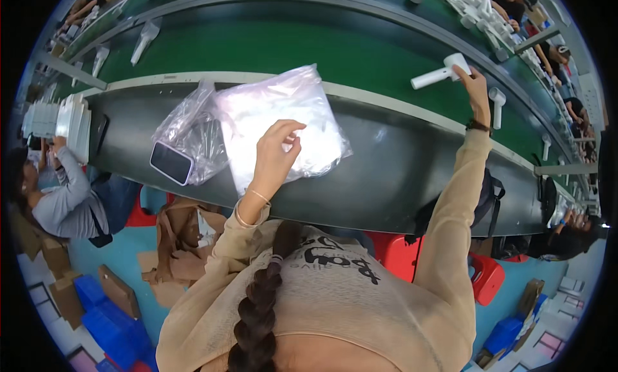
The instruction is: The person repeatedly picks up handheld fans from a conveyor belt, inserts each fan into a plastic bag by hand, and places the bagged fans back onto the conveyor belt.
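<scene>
Step in hand, as judged: picking a unit off the line while a bag is held ready. The white plastic handheld device with a straight handle (441, 73) lies on the green conveyor belt (290, 47), far right; the right hand (475, 83) touches its head, grip not yet closed round it. The left hand (275, 154) pinches the stack of clear, crinkled plastic bags (283, 108) on the dark grey desk (386, 172). Next move calls for a firm hold on the smooth, rigid handle. A dark phone (171, 163) lies left, under film.

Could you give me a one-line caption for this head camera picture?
Left hand pinching a clear plastic bag on the grey worktop; right hand reaching a white handheld device on the green conveyor belt.
</scene>
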A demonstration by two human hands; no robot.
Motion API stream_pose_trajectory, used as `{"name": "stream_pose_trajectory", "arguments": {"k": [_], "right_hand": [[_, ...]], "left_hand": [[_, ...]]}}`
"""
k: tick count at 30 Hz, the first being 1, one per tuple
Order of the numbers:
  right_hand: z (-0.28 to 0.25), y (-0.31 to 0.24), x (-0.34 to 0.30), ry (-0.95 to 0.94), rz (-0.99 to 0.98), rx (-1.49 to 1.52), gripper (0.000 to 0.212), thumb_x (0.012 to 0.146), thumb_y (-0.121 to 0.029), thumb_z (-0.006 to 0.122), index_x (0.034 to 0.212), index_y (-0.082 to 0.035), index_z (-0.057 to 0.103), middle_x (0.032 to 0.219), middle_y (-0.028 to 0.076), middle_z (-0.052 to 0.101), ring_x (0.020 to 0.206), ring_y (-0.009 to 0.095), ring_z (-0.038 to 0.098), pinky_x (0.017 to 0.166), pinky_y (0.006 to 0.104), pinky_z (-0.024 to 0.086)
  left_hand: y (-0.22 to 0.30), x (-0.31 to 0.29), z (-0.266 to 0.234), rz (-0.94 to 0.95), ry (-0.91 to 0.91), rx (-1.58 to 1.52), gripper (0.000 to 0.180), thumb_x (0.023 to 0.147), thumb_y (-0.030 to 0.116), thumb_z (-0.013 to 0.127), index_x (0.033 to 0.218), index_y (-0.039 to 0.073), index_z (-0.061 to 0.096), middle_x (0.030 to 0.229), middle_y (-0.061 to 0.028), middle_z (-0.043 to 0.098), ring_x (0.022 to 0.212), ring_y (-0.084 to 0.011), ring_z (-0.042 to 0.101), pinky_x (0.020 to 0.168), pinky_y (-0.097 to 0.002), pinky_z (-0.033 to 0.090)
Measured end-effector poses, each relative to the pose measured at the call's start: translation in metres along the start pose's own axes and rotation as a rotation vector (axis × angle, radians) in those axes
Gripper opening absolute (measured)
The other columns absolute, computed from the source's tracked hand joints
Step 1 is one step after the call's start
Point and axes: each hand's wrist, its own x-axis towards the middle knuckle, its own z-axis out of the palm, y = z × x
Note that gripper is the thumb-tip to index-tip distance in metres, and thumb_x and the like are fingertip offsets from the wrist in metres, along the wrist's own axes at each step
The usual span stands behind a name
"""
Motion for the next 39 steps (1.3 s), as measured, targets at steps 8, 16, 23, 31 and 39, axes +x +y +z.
{"name": "stream_pose_trajectory", "arguments": {"k": [8, 16, 23, 31, 39], "right_hand": [[0.150, -0.119, -0.184, -0.048, -0.329, 0.549, 0.038, 0.085, -0.014, 0.075, 0.116, -0.001, 0.059, 0.104, 0.003, 0.063, 0.093, 0.010, 0.058, 0.082, 0.0253, 0.047], [0.192, -0.118, -0.248, 0.269, -0.363, 0.238, 0.050, 0.077, -0.011, 0.080, 0.119, 0.002, 0.057, 0.108, 0.010, 0.060, 0.099, 0.018, 0.059, 0.088, 0.0309, 0.047], [0.205, -0.127, -0.261, 0.384, -0.465, 0.076, 0.055, 0.071, -0.012, 0.083, 0.118, 0.002, 0.057, 0.106, 0.013, 0.055, 0.098, 0.027, 0.058, 0.087, 0.0375, 0.046], [0.216, -0.123, -0.256, 0.297, -0.779, 0.008, 0.066, 0.063, -0.008, 0.089, 0.120, -0.002, 0.056, 0.112, 0.016, 0.058, 0.100, 0.033, 0.058, 0.088, 0.0409, 0.047], [0.214, -0.160, -0.235, -0.044, -0.862, -0.177, 0.066, 0.062, -0.007, 0.085, 0.121, -0.003, 0.057, 0.113, 0.016, 0.057, 0.102, 0.035, 0.054, 0.088, 0.0427, 0.046]], "left_hand": [[-0.007, 0.004, -0.001, -0.036, 0.004, -0.118, 0.029, 0.079, -0.006, 0.063, 0.107, 0.000, 0.069, 0.108, -0.0105, 0.067, 0.081, -0.0192, 0.068, 0.073, -0.0273, 0.057], [-0.003, 0.008, -0.014, -0.018, 0.027, -0.146, 0.036, 0.078, -0.010, 0.060, 0.111, 0.000, 0.069, 0.111, -0.0094, 0.066, 0.082, -0.0135, 0.064, 0.075, -0.0260, 0.057], [0.003, 0.001, -0.011, -0.036, -0.008, -0.202, 0.032, 0.084, -0.006, 0.061, 0.114, 0.001, 0.069, 0.114, -0.0101, 0.066, 0.088, -0.0136, 0.066, 0.077, -0.0259, 0.058], [0.032, 0.009, -0.017, -0.141, -0.033, -0.705, 0.031, 0.089, -0.004, 0.059, 0.119, -0.003, 0.067, 0.116, -0.0073, 0.065, 0.094, -0.0101, 0.059, 0.083, -0.0233, 0.053], [0.048, 0.030, -0.041, 0.076, 0.034, -0.226, 0.028, 0.086, -0.004, 0.059, 0.109, 0.002, 0.073, 0.111, -0.0114, 0.071, 0.095, -0.0187, 0.064, 0.082, -0.0294, 0.052]]}}
